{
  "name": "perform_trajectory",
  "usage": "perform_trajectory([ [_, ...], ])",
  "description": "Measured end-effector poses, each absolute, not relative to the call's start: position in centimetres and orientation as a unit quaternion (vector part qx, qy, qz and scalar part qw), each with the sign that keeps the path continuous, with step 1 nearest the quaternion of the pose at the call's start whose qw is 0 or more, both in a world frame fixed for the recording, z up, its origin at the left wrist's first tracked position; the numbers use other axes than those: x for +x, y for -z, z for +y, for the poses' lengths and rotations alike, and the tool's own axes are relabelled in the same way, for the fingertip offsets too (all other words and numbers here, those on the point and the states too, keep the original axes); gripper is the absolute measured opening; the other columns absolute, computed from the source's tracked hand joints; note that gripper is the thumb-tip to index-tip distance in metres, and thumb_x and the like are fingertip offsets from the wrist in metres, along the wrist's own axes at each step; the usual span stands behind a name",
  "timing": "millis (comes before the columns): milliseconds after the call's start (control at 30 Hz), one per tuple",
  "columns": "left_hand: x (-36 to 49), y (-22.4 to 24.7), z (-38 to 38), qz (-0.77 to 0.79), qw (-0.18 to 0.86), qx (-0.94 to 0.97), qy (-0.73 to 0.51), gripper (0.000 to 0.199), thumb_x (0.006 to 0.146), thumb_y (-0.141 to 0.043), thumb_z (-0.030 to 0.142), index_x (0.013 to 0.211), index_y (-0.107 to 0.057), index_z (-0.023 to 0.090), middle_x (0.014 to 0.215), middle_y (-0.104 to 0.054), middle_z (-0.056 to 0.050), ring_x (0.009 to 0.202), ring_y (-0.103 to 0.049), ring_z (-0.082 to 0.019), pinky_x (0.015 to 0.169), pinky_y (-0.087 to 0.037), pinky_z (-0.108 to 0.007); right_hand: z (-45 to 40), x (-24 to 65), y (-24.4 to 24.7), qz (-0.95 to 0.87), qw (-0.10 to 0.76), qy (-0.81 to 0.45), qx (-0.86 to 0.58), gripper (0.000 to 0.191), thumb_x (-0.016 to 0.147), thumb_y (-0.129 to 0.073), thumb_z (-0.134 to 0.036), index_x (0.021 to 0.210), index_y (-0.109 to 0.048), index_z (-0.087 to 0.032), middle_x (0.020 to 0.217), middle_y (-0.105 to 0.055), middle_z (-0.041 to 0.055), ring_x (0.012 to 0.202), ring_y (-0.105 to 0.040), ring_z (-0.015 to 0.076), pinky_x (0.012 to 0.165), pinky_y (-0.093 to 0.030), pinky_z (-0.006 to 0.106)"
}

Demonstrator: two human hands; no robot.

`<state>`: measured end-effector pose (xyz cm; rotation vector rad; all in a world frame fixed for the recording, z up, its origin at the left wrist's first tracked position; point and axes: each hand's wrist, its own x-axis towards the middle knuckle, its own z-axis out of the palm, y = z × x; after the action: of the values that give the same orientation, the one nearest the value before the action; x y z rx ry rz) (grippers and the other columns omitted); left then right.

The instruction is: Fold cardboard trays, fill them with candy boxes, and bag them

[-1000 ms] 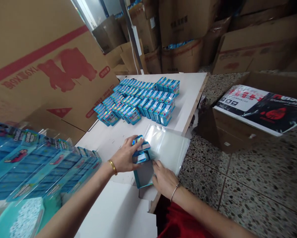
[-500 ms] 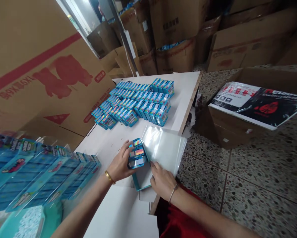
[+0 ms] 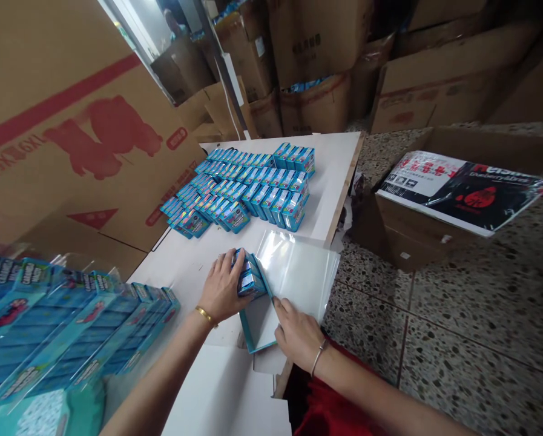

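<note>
Near the table's front edge lies an open, shallow blue-edged box [image 3: 258,327] with a clear plastic lid flap [image 3: 298,266] spread out to its right. My left hand [image 3: 221,284] is wrapped round a few small blue packs [image 3: 252,280] at the far end of this box. The thumb and fingers of my right hand [image 3: 298,332] pinch the box's right edge beside the flap. Farther back on the table, several rows of small blue packs [image 3: 253,181] stand close together.
At the left, large blue display boxes [image 3: 85,321] stand beside a teal basin [image 3: 85,402] and a big carton [image 3: 94,133]. An open carton [image 3: 402,242] with printed sheets stands on the floor right of the table [image 3: 330,181]. More cartons fill the background.
My left hand has turned over the top of the packs, and they have tilted and sit lower in the box's far end. My right hand stays at the box's edge. The view has shifted slightly.
</note>
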<state>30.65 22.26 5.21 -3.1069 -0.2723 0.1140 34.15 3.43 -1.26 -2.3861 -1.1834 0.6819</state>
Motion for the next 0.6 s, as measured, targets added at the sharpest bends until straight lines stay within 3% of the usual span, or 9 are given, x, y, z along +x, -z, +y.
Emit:
perform_trajectory([
  [67,30.6,-4.9,21.9,-0.116,0.014,-0.993,-0.018,0.095,0.064,-0.071,0.046,0.144,-0.027,0.019,0.144,-0.033,-0.019,0.13,-0.034,-0.04,0.104,-0.032,-0.054,3.5,34.3,1.3,-0.42,0.194,-0.253,-0.85,0.055,0.083,-0.039,-0.016,0.138,-0.037,-0.01,0.121,-0.054,0.0134,0.09,-0.061,0.0212,0.069,-0.047,0.029],
  [233,31.9,-6.1,23.2,-0.157,-0.024,-0.985,-0.061,0.097,0.066,-0.067,0.057,0.145,-0.022,0.022,0.149,-0.028,-0.018,0.135,-0.027,-0.041,0.106,-0.022,-0.062,3.7,34.6,1.1,-0.419,0.209,-0.266,-0.843,0.053,0.084,-0.039,-0.016,0.137,-0.041,-0.01,0.124,-0.055,0.0137,0.092,-0.062,0.0224,0.073,-0.048,0.03],
  [333,36.0,-7.5,26.8,-0.171,-0.1,-0.98,-0.011,0.093,0.075,-0.05,0.068,0.146,-0.019,0.019,0.151,-0.023,-0.017,0.139,-0.022,-0.034,0.109,-0.023,-0.053,3.8,34.4,1.1,-0.414,0.21,-0.269,-0.844,0.049,0.088,-0.037,-0.021,0.136,-0.042,-0.011,0.124,-0.055,0.0142,0.092,-0.063,0.0229,0.075,-0.049,0.032],
  [433,41.3,-7.3,31.4,-0.279,-0.067,-0.955,0.072,0.107,0.067,-0.051,0.077,0.148,-0.013,0.018,0.155,-0.007,-0.018,0.141,-0.005,-0.04,0.108,-0.016,-0.06,4.0,34.1,1.3,-0.408,0.211,-0.276,-0.844,0.048,0.091,-0.035,-0.023,0.137,-0.042,-0.011,0.125,-0.055,0.0152,0.094,-0.063,0.0238,0.076,-0.049,0.032],
  [500,44.0,-6.0,33.9,-0.33,-0.051,-0.942,0.038,0.116,0.059,-0.055,0.079,0.148,-0.011,0.02,0.155,0.0,-0.017,0.139,0.002,-0.045,0.105,-0.013,-0.067,4.1,34.1,1.6,-0.407,0.215,-0.277,-0.843,0.049,0.09,-0.035,-0.022,0.137,-0.042,-0.011,0.127,-0.054,0.0158,0.095,-0.063,0.0244,0.078,-0.05,0.033],
  [600,45.6,-3.6,35.6,-0.347,-0.017,-0.937,-0.023,0.112,0.059,-0.057,0.076,0.147,-0.016,0.02,0.155,-0.003,-0.018,0.139,0.005,-0.045,0.102,-0.009,-0.07,4.2,34.1,2.5,-0.413,0.217,-0.278,-0.84,0.05,0.089,-0.036,-0.021,0.138,-0.042,-0.013,0.131,-0.052,0.0157,0.093,-0.064,0.024,0.077,-0.05,0.032],
])
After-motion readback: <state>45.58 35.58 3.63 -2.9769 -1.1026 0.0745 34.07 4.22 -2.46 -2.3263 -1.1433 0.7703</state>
